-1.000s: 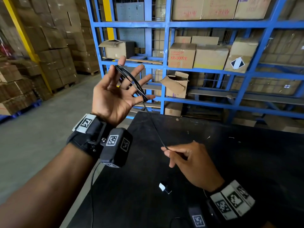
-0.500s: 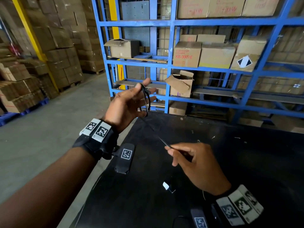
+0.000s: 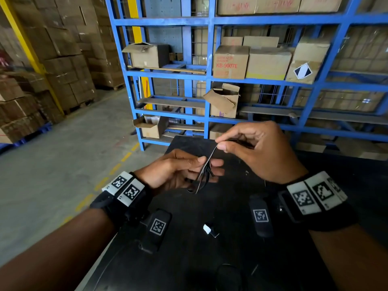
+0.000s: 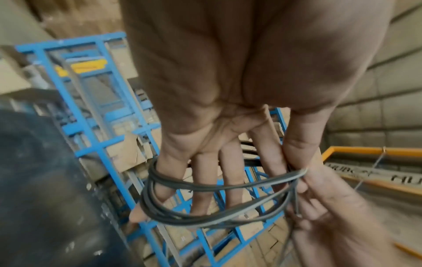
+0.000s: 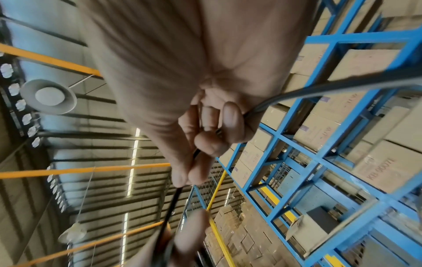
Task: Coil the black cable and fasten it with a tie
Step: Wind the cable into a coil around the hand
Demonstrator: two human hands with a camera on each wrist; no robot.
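Fingertips first: my right hand (image 3: 260,152) pinches the free tail of the black cable (image 3: 206,172) between thumb and forefinger, the other fingers curled in behind, at centre frame in the head view. The tail runs down-left to my left hand (image 3: 178,171), whose fingers (image 4: 230,180) lie nearly straight with the finished loops wrapped around them and the thumb pressing the bundle against them.

The cable looks thin, light and springy, soft enough to bend but likely to uncoil if my thumb lets go. I judge the best hold is where the loops cross under that thumb, keeping the tail short.

Below my hands lies the black table (image 3: 210,259); its left edge falls away to bare floor at lower left. A small white-tipped piece (image 3: 207,229), perhaps the tie, though I cannot tell, lies low in the centre, well apart from both hands. The blue rack (image 3: 207,76) fills the upper frame, leaving open air around my hands.
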